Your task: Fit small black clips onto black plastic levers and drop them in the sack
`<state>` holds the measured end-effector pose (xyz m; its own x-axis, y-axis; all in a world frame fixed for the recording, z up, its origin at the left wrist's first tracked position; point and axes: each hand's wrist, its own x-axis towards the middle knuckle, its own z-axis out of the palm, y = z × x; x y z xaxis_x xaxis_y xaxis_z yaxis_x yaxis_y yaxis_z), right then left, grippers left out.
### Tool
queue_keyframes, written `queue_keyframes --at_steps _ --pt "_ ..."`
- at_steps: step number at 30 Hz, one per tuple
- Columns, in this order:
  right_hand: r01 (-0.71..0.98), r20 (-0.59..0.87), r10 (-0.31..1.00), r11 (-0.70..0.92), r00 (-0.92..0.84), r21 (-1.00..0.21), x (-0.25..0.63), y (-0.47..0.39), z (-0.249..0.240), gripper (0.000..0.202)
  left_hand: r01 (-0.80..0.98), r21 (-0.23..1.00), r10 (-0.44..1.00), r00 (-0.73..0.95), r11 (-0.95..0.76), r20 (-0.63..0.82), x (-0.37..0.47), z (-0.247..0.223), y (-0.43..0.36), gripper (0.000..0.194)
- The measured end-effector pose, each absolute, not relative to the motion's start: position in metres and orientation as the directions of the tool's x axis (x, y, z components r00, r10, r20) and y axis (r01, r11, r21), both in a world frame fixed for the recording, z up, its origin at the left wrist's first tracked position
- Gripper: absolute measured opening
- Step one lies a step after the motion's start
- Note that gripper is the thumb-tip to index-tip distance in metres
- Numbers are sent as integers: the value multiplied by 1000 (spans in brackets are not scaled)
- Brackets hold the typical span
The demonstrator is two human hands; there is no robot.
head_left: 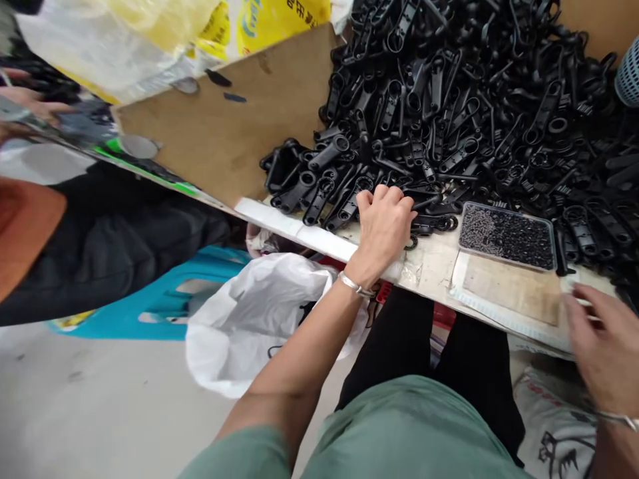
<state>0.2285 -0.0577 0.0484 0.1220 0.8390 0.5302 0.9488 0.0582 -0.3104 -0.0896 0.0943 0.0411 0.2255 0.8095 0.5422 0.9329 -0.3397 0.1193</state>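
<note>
My left hand point(383, 223) reaches to the front edge of a big heap of black plastic parts point(434, 100). Its fingers curl down among these lever-shaped pieces with round ends; the fingertips are hidden, so what they grip does not show. Blurred at the right, my right hand point(602, 332) is closed with thumb and fingers around a thin pale stick-like thing point(583, 303). Between the hands lies a clear plastic box point(506, 236) of tiny dark pieces, apart from both. In front of it a tan board point(512, 293) rests on the table edge.
An upright cardboard sheet point(234, 120) borders the heap on the left. Below the edge hangs an open white sack point(224, 332), beside a blue plastic stool point(150, 299). Another person's hand point(34, 103) is at far left. A blue basket point(629, 76) stands far right.
</note>
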Motion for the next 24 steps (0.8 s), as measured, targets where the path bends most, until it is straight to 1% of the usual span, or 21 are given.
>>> queue_keyframes --at_steps 1,2,3,4,7,10,12,14,17,21,24 --pt "946 457 889 142 7 -291 205 -43 57 26 932 120 825 235 -341 514 -88 39 99 17" --pt "929 454 890 203 -43 -310 184 -27 63 22 931 129 834 238 -343 497 -87 37 101 19" --pt "918 417 903 247 -102 -310 164 -9 66 22 928 144 840 236 -344 489 -86 35 103 21" --pt "921 398 907 265 -138 -285 147 9 68 23 925 163 842 225 -343 491 -85 34 103 23" --pt "958 252 948 240 -196 -159 110 56 64 29 919 221 847 182 -328 500 -85 37 98 23" --pt "960 181 954 259 -237 -108 91 82 58 31 901 256 851 191 -349 489 -88 44 89 21" --pt "954 186 951 273 -248 -124 86 88 56 28 884 263 848 230 -387 477 -91 46 84 22" --pt "949 205 951 268 -233 -164 85 90 55 23 872 261 844 259 -413 470 -94 44 81 21" --pt "935 229 947 277 -226 -223 88 90 55 18 871 263 831 245 -415 499 -96 38 80 20" --pt "908 269 935 307 -231 -285 94 92 55 21 865 278 811 216 -417 543 -97 36 81 18" --pt "894 335 923 304 -191 -328 101 92 60 21 847 276 801 252 -454 543 -94 41 79 23"
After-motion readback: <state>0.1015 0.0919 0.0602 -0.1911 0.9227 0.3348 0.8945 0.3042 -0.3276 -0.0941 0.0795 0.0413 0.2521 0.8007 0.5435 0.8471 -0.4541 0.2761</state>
